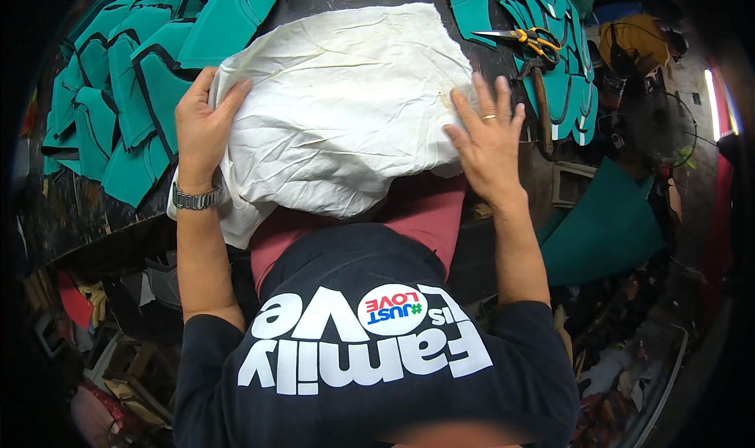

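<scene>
A creased white cloth point(330, 110) lies across the dark table's front part, its near edge hanging over my lap. My left hand point(206, 122) grips the cloth's left edge between thumb and fingers; a metal-banded watch is on that wrist. My right hand point(489, 137) rests on the cloth's right edge with the fingers spread, next to a faint yellowish stain. A ring is on one of its fingers. What lies under the cloth, if anything, is hidden.
Green, black-edged cut pieces point(126, 78) pile up at the left. More green pieces point(562, 78) are stacked at the right, with yellow-handled scissors point(527, 41) and a hammer-like tool point(543, 110) on them. Green sheet material point(605, 228) and scraps lie lower right.
</scene>
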`<state>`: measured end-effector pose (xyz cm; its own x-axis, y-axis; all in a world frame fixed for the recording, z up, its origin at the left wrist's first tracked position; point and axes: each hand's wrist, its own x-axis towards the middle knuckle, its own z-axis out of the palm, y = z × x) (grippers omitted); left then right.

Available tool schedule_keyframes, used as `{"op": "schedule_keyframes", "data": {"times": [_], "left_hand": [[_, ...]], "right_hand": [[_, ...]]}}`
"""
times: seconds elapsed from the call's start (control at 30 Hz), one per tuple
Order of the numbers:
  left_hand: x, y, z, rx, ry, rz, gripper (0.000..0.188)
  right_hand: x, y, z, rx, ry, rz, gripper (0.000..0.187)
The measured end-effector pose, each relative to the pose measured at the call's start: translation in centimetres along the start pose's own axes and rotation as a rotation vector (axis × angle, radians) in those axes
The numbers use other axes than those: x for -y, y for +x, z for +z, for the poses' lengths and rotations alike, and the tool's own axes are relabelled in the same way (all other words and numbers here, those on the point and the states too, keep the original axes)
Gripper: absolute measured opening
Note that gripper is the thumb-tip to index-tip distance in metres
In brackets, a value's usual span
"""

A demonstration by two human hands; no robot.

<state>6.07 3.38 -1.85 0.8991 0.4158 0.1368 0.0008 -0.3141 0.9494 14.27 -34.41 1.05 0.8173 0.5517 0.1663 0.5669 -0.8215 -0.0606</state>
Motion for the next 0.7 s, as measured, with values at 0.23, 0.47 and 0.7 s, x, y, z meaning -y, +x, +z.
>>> {"op": "schedule_keyframes", "data": {"times": [0.23,0.47,0.7], "left_hand": [[0.2,0.1,0.2,-0.013,0.049,0.047,0.025],[-0.4,0.2,1.2,-0.044,0.147,0.044,0.022],[-1.1,1.1,3.4,-0.069,0.122,0.034,0.025]], "right_hand": [[-1.4,2.4,2.2,0.087,0.105,0.058,0.072],[-5.5,4.2,2.0,0.001,0.029,0.261,0.065],[-3.1,16.8,-2.9,-0.146,0.878,0.084,0.058]]}}
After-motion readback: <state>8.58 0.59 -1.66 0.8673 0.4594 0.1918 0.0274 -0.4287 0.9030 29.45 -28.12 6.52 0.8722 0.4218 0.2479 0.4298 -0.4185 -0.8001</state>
